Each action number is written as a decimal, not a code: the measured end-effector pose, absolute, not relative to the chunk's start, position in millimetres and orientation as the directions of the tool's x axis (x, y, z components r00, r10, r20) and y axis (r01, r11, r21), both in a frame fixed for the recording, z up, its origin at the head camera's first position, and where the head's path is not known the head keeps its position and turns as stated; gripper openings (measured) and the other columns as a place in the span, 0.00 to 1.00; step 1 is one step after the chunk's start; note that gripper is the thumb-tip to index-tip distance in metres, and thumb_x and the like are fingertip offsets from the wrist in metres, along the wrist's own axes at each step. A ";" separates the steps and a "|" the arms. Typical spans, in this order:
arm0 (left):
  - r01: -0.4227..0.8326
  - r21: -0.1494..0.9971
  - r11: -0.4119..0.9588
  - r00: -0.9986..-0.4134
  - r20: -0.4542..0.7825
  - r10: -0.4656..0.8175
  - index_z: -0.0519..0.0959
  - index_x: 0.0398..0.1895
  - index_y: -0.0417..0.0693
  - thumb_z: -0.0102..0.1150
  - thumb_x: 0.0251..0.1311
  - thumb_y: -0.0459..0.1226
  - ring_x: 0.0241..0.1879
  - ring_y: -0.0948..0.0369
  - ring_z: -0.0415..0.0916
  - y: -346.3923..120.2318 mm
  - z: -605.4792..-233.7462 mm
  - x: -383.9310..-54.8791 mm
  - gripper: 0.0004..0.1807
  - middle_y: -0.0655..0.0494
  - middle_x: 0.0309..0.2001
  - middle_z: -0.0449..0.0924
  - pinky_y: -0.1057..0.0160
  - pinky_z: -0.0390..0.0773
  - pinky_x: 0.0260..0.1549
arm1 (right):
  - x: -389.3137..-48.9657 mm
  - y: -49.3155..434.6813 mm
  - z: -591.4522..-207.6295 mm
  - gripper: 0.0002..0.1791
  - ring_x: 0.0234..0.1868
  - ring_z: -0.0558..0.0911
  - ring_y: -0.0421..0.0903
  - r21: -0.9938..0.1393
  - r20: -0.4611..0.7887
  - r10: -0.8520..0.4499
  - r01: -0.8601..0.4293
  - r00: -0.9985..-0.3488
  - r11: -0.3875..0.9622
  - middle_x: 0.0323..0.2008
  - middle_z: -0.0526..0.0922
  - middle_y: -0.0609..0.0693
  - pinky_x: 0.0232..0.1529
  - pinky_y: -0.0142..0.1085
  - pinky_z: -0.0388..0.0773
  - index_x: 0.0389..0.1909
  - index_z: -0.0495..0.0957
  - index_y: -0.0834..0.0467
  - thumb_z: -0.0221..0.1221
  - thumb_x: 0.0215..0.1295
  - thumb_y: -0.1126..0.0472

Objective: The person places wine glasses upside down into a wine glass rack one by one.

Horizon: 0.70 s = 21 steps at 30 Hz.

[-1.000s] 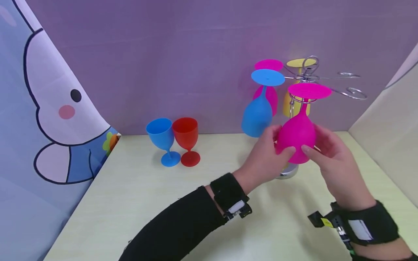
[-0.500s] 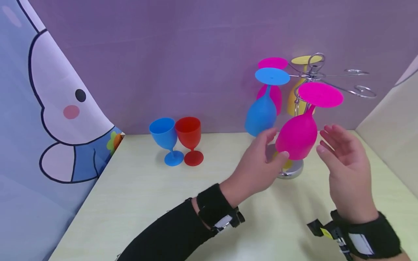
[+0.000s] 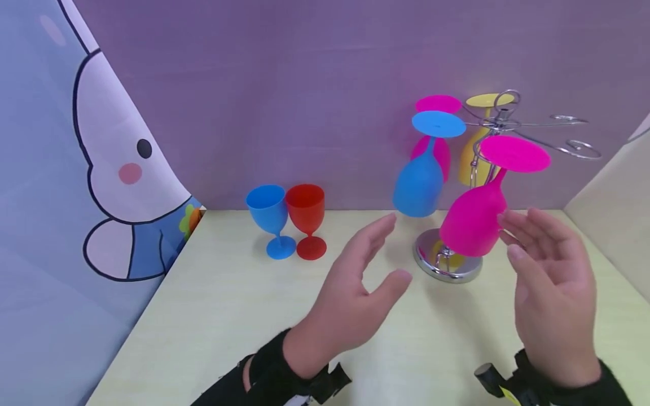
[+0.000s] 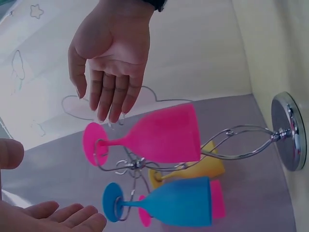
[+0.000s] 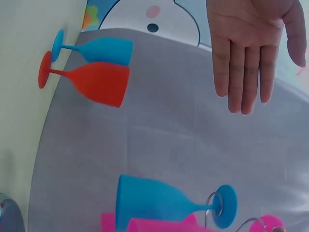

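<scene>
A pink goblet (image 3: pixel 472 220) hangs upside down and tilted from a chrome wire rack (image 3: pixel 503 121), its foot caught in a wire loop. Just right of it, my right hand (image 3: pixel 553 293) has its fingers extended; the left wrist view shows a small gap between those fingertips and the bowl. My left hand (image 3: pixel 350 293) is off to the left of the pink goblet, thumb and fingers spread, holding nothing. Also hanging inverted on the rack are a blue goblet (image 3: pixel 418 183), a second pink goblet (image 3: pixel 439 103) behind it, and a yellow goblet (image 3: pixel 472 163).
Upright on the table (image 3: pixel 218 316) stand a blue goblet (image 3: pixel 266 207) and a red goblet (image 3: pixel 306 208), side by side near the back. Two rack arms (image 3: pixel 579 148) on the right carry no goblet. The rack's round base (image 3: pixel 457 275) sits below the front pink goblet.
Both hands have let go of the front pink goblet, the right first. The left hand has drawn back left and toward me; the goblet now hangs tilted from the rack.
</scene>
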<state>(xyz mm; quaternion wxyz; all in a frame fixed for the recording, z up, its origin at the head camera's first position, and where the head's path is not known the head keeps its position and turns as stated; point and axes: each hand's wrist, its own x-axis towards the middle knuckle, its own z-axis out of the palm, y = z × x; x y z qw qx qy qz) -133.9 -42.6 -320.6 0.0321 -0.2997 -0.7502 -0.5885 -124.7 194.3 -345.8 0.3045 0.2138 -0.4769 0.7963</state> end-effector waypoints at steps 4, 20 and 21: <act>0.523 0.842 0.132 -0.805 0.438 0.400 0.56 0.75 0.57 0.57 0.67 0.43 0.70 0.66 0.55 -51.8 -318.2 -126.7 0.35 0.69 0.72 0.57 0.53 0.64 0.66 | -116.6 189.8 -343.6 0.28 0.64 0.68 0.61 -0.605 0.679 0.196 -0.690 -0.708 -0.398 0.61 0.68 0.71 0.66 0.38 0.67 0.66 0.55 0.78 0.39 0.63 0.86; 0.501 0.772 0.391 -0.865 0.431 0.257 0.54 0.76 0.54 0.60 0.64 0.48 0.70 0.63 0.54 -86.0 -342.8 -163.5 0.40 0.64 0.73 0.56 0.47 0.71 0.60 | -126.4 220.9 -319.6 0.32 0.61 0.73 0.51 -0.341 0.923 0.028 -0.782 -0.384 0.521 0.56 0.76 0.68 0.67 0.35 0.63 0.58 0.69 0.76 0.61 0.64 0.54; 0.493 0.773 0.400 -0.870 0.428 0.245 0.55 0.76 0.54 0.60 0.64 0.48 0.70 0.62 0.55 -88.0 -343.9 -167.7 0.40 0.64 0.73 0.57 0.48 0.73 0.59 | -125.4 228.1 -317.1 0.35 0.61 0.73 0.51 -0.303 0.920 -0.004 -0.715 -0.393 0.630 0.56 0.76 0.68 0.67 0.35 0.63 0.58 0.70 0.74 0.59 0.65 0.47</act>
